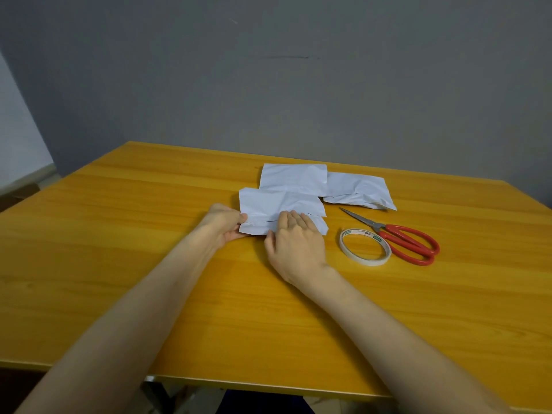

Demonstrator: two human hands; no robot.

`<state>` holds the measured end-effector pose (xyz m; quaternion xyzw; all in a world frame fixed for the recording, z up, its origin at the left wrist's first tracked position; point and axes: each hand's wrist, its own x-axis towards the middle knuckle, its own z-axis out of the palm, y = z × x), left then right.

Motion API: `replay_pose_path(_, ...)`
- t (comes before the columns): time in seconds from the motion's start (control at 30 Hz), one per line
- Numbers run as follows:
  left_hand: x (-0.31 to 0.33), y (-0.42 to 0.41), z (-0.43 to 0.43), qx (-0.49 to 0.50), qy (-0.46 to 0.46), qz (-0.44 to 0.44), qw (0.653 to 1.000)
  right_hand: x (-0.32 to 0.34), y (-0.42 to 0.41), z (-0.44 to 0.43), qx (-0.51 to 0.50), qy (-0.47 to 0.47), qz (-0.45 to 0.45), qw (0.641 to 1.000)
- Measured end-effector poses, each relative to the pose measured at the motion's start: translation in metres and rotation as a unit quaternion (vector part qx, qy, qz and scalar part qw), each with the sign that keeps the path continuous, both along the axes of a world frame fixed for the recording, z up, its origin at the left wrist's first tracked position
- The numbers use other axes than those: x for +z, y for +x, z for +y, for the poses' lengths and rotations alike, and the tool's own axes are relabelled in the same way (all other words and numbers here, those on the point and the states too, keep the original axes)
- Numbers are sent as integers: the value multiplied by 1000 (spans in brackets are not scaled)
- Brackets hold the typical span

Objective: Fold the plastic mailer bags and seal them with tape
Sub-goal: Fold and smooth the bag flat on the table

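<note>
Head view, left grip (222, 224) pinching bag (274, 203) at left edge, right grip (294, 242) released, fingers (291, 219) flat on fold, tape (370, 262) right

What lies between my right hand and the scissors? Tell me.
The tape roll lies flat there, close to the scissors; the head view shows it.

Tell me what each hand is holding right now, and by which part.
The left hand pinches the nearest mailer bag at its left edge. The right hand grips nothing; its flat fingers press the folded front flap.
</note>
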<state>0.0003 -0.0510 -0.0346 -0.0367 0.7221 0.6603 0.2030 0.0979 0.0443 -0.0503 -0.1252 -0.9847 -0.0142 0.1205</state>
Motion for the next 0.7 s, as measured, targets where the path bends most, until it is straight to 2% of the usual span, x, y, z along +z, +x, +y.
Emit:
replay_pose_path(0.17, -1, -2, 1, 2, 1, 0, 1000, 12, 4, 9, -4, -35, -1, 999)
replay_pose_path(0.53, -1, -2, -1, -2, 1, -7, 1000, 5, 10, 25, -26, -205, 64, 976)
replay_pose_path(0.7, -2, -7, -4, -4, 5, -5, 1000, 1, 24, 37, -24, -227, 11, 974)
